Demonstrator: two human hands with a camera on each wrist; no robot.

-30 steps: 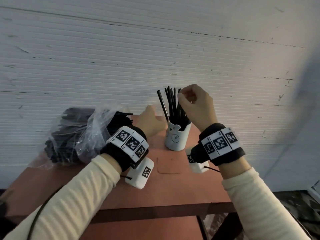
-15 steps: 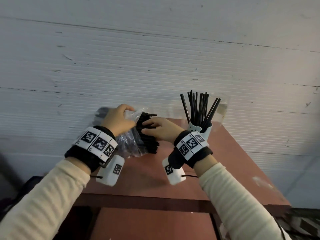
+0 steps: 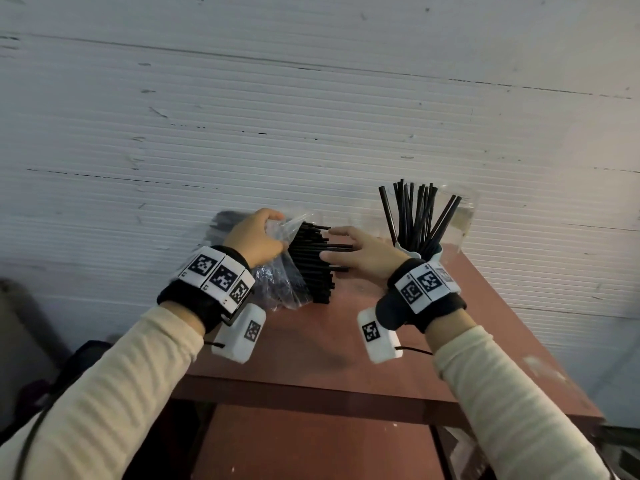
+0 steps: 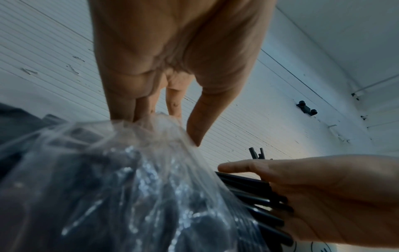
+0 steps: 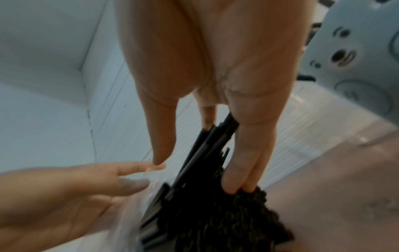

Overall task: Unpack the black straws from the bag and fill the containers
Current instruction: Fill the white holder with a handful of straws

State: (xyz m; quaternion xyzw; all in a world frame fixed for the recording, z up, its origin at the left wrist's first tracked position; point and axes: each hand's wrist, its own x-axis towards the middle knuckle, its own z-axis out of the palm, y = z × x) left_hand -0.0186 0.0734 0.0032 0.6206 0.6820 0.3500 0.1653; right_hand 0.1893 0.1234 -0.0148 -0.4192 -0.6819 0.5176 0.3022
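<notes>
A clear plastic bag (image 3: 273,282) full of black straws (image 3: 311,261) lies at the back left of the red-brown table (image 3: 329,341). My left hand (image 3: 256,237) pinches the bag's plastic (image 4: 155,129) at its mouth. My right hand (image 3: 349,252) reaches into the open end with straight fingers (image 5: 244,153) against the straw ends (image 5: 207,204). A few straws (image 5: 218,134) run up between those fingers. A white bear-face cup (image 3: 414,252) holding upright straws (image 3: 415,216) stands behind my right wrist.
A faint clear container (image 3: 464,216) stands behind the white cup at the back right. The white ribbed wall (image 3: 311,133) rises right behind the table. The table's front edge (image 3: 311,393) and slanting right edge are near.
My right hand left the straws in the white cup and moved left to the bag's open end. My left hand rose to take the bag's mouth. The head view turned left.
</notes>
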